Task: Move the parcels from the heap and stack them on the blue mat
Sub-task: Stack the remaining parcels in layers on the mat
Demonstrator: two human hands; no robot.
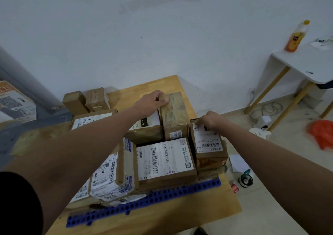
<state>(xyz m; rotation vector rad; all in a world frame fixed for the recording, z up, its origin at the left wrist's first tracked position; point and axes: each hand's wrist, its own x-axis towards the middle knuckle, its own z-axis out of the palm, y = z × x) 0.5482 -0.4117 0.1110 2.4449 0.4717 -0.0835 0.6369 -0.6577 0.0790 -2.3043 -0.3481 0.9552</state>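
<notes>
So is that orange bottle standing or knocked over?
Standing: the bottle rests base-down on the white table, yellow cap on top.

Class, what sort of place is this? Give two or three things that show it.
Probably a plain room at home or a small office, used for sorting post: labelled cardboard parcels on a wooden table, a white side table with an orange bottle, cables on the floor.

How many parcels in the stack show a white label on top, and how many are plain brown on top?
White-labelled parcels: 5
Plain brown parcels: 3
Total: 8 in plain view; lower ones are partly hidden and not counted.
</notes>
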